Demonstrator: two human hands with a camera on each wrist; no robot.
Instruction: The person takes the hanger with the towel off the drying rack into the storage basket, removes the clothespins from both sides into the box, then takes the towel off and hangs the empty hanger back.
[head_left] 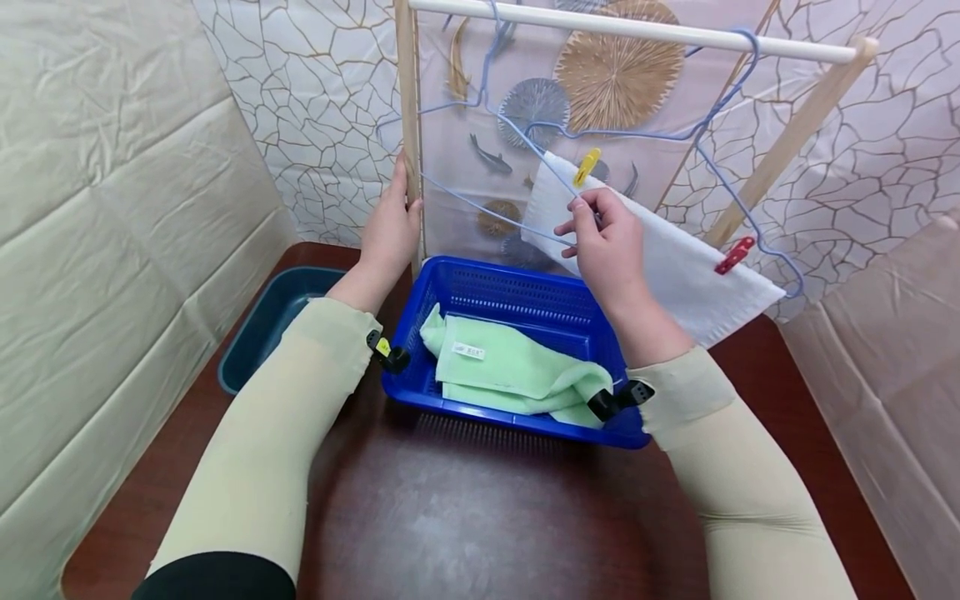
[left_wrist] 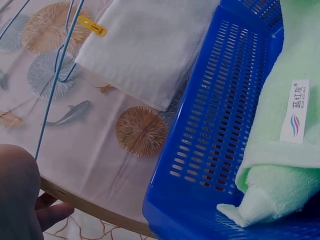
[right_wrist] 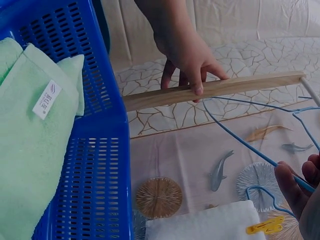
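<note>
My left hand [head_left: 390, 225] grips the left wooden post [head_left: 408, 100] of a rack; its thumb and fingers on the post show in the right wrist view. My right hand [head_left: 611, 242] pinches a blue wire hanger [right_wrist: 250, 146] that hangs from the rack's white rod [head_left: 637, 25]. Behind that hand a white towel [head_left: 667, 267] hangs slanted from a second blue hanger [head_left: 622, 132], with a yellow clothespin [head_left: 587, 167] and a red clothespin [head_left: 735, 255] on its upper edge. Below the hands, a light green towel [head_left: 495, 354] lies folded in a blue basket [head_left: 405, 392].
A teal basin [head_left: 255, 333] stands at the left, partly behind my left forearm. The brown table [head_left: 465, 525] extends in front of the basket. The right wooden post [head_left: 795, 142] slants down behind the white towel. A patterned backdrop [head_left: 330, 108] stands behind the rack.
</note>
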